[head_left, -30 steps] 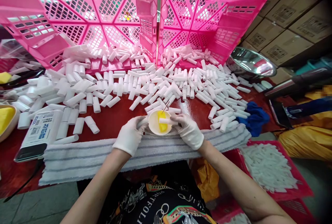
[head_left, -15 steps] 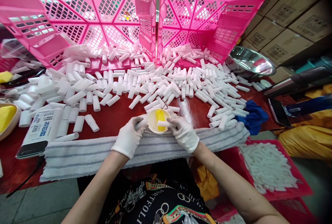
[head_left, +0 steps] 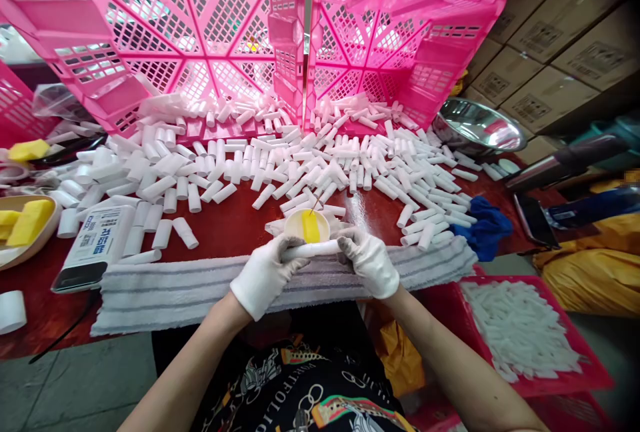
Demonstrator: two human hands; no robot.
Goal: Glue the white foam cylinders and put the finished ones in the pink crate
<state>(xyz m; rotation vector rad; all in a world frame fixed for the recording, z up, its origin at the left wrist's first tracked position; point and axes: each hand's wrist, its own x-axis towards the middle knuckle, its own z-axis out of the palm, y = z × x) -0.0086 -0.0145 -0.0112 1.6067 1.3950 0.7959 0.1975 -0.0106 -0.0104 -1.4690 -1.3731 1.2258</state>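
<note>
My left hand (head_left: 273, 272) and my right hand (head_left: 369, 260) both wear white gloves with greyed fingertips. Between them a white tube (head_left: 320, 249) lies level, its left end gripped by the left fingers and its right end pinched by the right. Whether this is one piece or two pieces end to end, I cannot tell. Just behind it stands a small white bowl (head_left: 295, 224) with a yellow block (head_left: 311, 227) inside and a thin stick (head_left: 316, 203) leaning out. Many loose white tubes (head_left: 265, 196) cover the red table (head_left: 235, 222) beyond.
A striped towel (head_left: 200, 292) runs along the table's front edge. Two tipped pink crates (head_left: 200, 62) spill tubes at the back. To the left are a phone-like device (head_left: 75, 275) and a tray (head_left: 50, 232) of yellow blocks. A metal basin (head_left: 480, 127) and blue cloth (head_left: 483, 225) are right.
Earlier each hand held a separate white piece at the bowl; now one straight length spans both hands. Both hands have come nearer to me and slightly right, off the bowl's rim.
</note>
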